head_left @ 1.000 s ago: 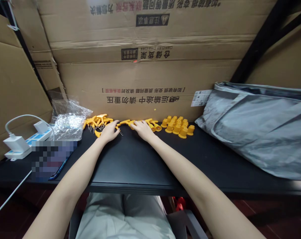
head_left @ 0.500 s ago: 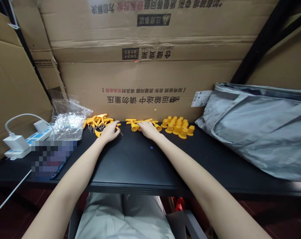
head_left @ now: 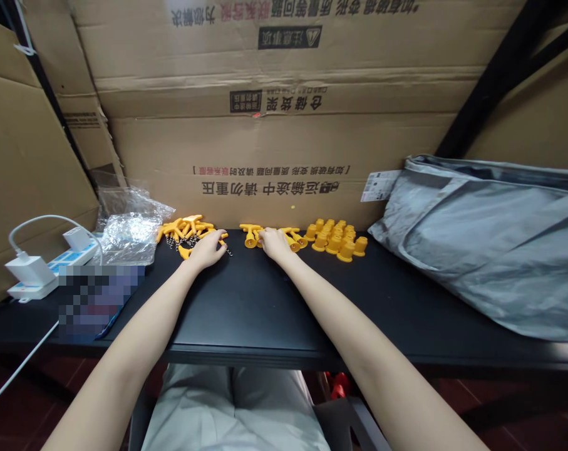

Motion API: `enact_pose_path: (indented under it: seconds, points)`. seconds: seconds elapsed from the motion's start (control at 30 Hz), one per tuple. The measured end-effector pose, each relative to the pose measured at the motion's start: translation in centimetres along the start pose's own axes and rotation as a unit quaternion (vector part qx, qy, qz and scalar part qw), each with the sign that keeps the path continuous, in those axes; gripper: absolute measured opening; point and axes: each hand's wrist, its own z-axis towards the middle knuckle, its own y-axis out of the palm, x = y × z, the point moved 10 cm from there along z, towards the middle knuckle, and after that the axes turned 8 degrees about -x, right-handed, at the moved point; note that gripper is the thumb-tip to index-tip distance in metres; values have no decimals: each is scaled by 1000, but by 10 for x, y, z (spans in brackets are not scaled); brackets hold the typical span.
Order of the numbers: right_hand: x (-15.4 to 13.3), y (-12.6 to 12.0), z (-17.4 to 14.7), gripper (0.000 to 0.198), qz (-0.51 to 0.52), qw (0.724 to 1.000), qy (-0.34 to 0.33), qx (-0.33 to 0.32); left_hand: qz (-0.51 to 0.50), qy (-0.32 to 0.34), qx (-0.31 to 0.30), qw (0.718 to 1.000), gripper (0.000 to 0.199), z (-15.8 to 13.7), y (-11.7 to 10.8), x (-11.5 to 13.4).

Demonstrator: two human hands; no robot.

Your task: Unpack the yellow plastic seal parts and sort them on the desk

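1. The right hand [head_left: 275,243] lies palm-down, fingers curled over small yellow plastic T-handled pieces [head_left: 250,235] at the black table [head_left: 246,307] back edge.
2. The left hand [head_left: 207,249] (fingers loosely spread) rests against a heap of yellow T-shaped pieces with metal chains [head_left: 185,230].
3. Yellow plastic cone caps [head_left: 336,238] cluster just right.

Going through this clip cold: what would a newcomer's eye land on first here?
Bright yellow plastic parts along the back edge of the black table: T-shaped pieces with screws heaped at the left hand, a few assembled ones at the right hand, and a cluster of small cone-shaped caps further right. Behind stand big printed cardboard boxes; a grey bag fills the right end.
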Motion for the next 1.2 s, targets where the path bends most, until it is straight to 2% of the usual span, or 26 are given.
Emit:
enact_pose_path:
  seconds: [0.23, 0.43, 0.53, 0.7, 0.83, 0.97, 1.07, 1.2]
  points:
    - [-10, 0, -1, 30, -2, 999, 15, 31, 3, 16, -3, 1000, 31, 1, 1, 1]
    - [-21, -3, -5, 29, 14, 997, -57, 49, 21, 28, 2, 999, 27, 2, 1, 1]
    - [-23, -1, -4, 25, 9, 996, -73, 46, 48, 32, -13, 998, 30, 4, 5, -2]
    - [-15, 5, -1, 24, 10, 998, -48, 44, 83, 1, -54, 995, 43, 4, 21, -17]
    - [-7, 1, -2, 27, 31, 997, -45, 50, 92, -18, -68, 993, 44, 2, 31, -25]
    - [23, -24, -9, 31, 88, 990, -23, 105, 96, -9, -64, 993, 32, 3, 31, -23]
    - [72, -43, -22, 35, 128, 978, 69, 151, 94, -3, -65, 993, 25, 5, 30, -20]
    - [135, -50, -52, 37, 124, 954, 190, 195, 82, -1, -67, 994, 17, 4, 30, -16]
